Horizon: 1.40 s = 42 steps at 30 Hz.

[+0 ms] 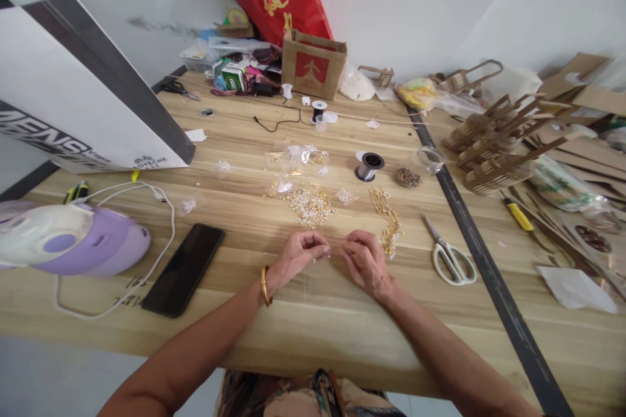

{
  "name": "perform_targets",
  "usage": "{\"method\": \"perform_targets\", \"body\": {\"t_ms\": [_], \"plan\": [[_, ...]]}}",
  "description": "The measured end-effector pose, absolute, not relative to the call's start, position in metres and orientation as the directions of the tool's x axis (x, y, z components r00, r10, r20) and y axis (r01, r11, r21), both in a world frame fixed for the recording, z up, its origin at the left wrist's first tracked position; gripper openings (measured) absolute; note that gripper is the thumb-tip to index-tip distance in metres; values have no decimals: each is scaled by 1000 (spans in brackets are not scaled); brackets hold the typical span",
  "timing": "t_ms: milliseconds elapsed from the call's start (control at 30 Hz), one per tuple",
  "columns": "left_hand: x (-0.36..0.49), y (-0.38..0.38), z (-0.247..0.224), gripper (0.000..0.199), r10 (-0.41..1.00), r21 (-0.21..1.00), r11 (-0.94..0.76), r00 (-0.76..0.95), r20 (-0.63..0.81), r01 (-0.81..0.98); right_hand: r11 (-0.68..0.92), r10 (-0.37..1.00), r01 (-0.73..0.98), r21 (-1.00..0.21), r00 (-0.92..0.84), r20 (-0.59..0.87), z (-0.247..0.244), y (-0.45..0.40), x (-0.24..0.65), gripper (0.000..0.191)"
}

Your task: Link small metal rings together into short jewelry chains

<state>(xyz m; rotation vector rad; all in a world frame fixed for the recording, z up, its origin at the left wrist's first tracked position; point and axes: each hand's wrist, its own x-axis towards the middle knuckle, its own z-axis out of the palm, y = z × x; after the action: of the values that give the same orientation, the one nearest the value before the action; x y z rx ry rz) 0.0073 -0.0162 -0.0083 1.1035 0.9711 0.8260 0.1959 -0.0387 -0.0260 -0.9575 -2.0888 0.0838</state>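
My left hand [299, 257], with a gold bangle [265, 285] at its wrist, is pinched near the middle of the wooden table; a tiny shiny piece shows at its fingertips. Just to the right, my right hand [364, 260] has its fingers drawn together, and what they hold is too small to make out. A faint clear thread seems to hang below the left fingers. Beyond both hands lies a pile of gold and clear beads [312, 204]. Gold chains [387, 218] lie past my right hand, with white-handled scissors [452, 262] farther right.
A black phone [184, 270] and a purple-white device [98, 239] with a cable are at left. A wire spool [369, 167], small bags [346, 196] and a bead heap [409, 176] lie beyond the hands. Woven baskets [493, 169] stand at right, a paper bag [313, 65] at back.
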Motion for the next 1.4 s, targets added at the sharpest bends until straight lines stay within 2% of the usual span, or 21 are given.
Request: {"method": "perform_targets", "body": {"t_ms": [133, 267, 400, 800, 1133, 1400], "plan": [[7, -16, -6, 26, 912, 964, 253, 350, -212, -76, 704, 700, 585, -402, -479, 529, -28, -35, 194, 21], [8, -16, -8, 25, 909, 965, 250, 363, -203, -85, 665, 746, 561, -492, -489, 452, -29, -33, 191, 26], [9, -16, -11, 26, 903, 964, 250, 383, -196, -95, 647, 761, 520, -558, -484, 433, -30, -32, 191, 24], [8, -16, -13, 21, 879, 961, 265, 432, -203, -86, 635, 762, 425, -646, -484, 430, -28, -28, 192, 15], [9, -15, -14, 20, 894, 962, 261, 396, -211, -78, 654, 749, 436, -618, -488, 448, -23, -29, 190, 12], [10, -15, -15, 22, 912, 968, 240, 359, -197, -77, 751, 658, 536, -386, -558, 505, -29, -32, 194, 14]]}}
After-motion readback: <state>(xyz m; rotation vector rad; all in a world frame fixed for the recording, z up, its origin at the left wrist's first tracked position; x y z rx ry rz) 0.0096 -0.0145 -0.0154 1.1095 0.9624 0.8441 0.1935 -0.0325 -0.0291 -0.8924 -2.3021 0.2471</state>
